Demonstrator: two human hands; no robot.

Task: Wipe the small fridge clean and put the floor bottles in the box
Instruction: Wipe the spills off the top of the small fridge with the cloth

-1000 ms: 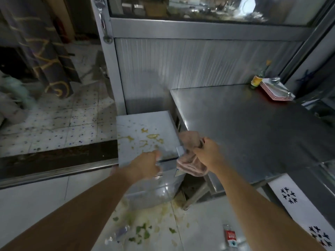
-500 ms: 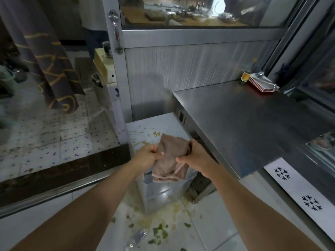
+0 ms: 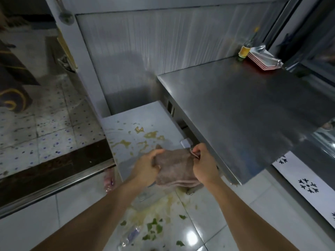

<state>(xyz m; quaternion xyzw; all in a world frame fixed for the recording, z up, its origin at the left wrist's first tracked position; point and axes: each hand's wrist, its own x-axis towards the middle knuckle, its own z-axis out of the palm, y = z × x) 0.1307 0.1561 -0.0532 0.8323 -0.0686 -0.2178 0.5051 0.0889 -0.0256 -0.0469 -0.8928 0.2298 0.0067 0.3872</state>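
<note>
The cloth (image 3: 175, 169) and both arms hide the small fridge's (image 3: 143, 127) front, the clear bottle (image 3: 130, 237) on the floor is blurred, and another bottle (image 3: 108, 180) shows only partly beside the fridge.

Layout around the small fridge (image 3: 145, 131).
Steel table (image 3: 244, 113) to its right, overhanging it; cloth (image 3: 174, 169) above the fridge's front edge, between left hand (image 3: 146, 169) and right hand (image 3: 203, 165); floor bottle (image 3: 130, 236) in front; another bottle (image 3: 108, 180) at its front-left corner.
</note>
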